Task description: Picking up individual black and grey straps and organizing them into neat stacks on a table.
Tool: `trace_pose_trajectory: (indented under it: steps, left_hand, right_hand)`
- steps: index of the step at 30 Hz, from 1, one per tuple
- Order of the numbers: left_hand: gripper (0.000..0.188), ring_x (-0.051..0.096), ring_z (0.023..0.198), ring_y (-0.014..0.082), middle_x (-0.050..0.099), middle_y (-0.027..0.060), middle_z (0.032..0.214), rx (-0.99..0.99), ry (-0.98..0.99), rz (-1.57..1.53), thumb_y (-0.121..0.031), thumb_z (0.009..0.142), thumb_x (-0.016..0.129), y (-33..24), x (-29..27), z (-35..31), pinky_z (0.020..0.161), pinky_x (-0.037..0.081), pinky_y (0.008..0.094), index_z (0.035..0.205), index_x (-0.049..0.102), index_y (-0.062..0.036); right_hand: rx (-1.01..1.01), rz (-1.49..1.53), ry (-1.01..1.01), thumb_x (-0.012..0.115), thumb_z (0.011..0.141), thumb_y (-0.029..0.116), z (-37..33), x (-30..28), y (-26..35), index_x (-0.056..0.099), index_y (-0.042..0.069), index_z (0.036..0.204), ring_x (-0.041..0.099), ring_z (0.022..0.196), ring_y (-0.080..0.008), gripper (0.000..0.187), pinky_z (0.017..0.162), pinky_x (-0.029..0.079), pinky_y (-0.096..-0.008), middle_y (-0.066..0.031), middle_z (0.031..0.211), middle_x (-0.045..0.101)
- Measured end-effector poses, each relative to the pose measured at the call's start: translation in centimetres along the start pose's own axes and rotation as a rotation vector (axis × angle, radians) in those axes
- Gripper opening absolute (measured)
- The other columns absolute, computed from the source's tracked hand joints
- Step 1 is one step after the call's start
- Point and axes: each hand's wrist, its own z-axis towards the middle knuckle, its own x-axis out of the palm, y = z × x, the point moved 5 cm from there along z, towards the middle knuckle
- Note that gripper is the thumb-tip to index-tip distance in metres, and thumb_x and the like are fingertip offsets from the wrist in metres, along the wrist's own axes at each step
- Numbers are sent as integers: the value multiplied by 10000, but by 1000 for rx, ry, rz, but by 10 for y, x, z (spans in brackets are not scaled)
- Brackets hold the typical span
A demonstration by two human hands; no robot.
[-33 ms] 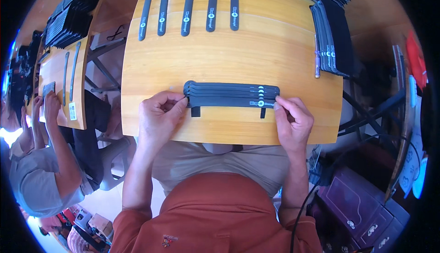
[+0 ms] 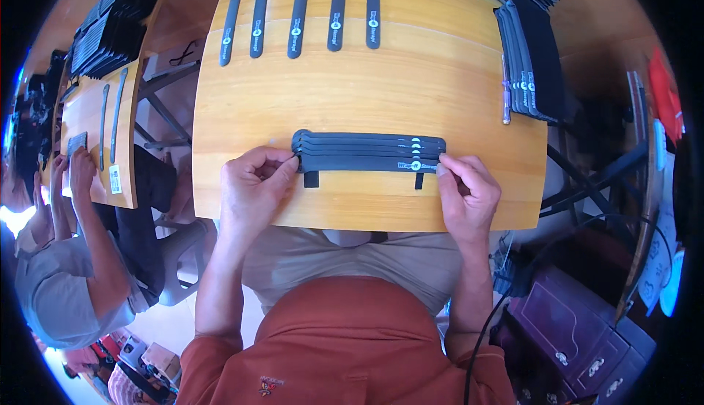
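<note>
Near the front edge of the wooden table [image 2: 352, 207] lies a fanned stack of dark grey storage straps [image 2: 359, 152], one overlapping another, with pale printing toward the right end. My left hand [image 2: 253, 185] pinches the left end of the nearest strap between thumb and fingers. At the opposite end, my right hand [image 2: 469, 188] pinches the strap's right tip in the same way. Two short black tabs, a left tab [image 2: 312, 180] and a right tab [image 2: 419, 182], stick out from under the stack toward me.
Several single straps [image 2: 297, 16] lie in a row at the far side. A pile of straps [image 2: 517, 60] and a slim purple-handled tool [image 2: 506, 97] are at the right edge. On the left, a co-worker's hand [image 2: 82, 170] rests at another table [image 2: 125, 174].
</note>
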Motion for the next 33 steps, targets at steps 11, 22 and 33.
trace_pose_trajectory:
  steps: [11, 22, 33]
  left_hand:
    - [103, 575, 605, 32, 682, -1, 714, 21, 11, -14, -56, 981, 749, 2, 1, 1, 555, 470, 209, 984, 760, 47]
    - [97, 577, 594, 36, 681, 8, 690, 5, -2, 21, -49, 968, 756, 3, -2, 2, 550, 460, 225, 968, 758, 48]
    - [105, 611, 627, 44, 707, 19, 732, -3, 31, 7, -58, 970, 756, 2, -1, 3, 583, 506, 225, 993, 762, 44]
  right_hand:
    - [26, -34, 11, 713, 893, -73, 0, 0, -1, 766, -47, 1026, 632, 640, -127, 145, 559, 469, -272, -104, 840, 691]
    - [13, -51, 14, 712, 897, -68, 1, 0, 2, 764, -44, 1019, 632, 642, -127, 135, 559, 468, -272, -103, 835, 687]
    - [17, -51, 3, 724, 897, -63, 1, 0, 0, 766, -48, 1008, 608, 626, -104, 120, 548, 451, -258, -89, 831, 683]
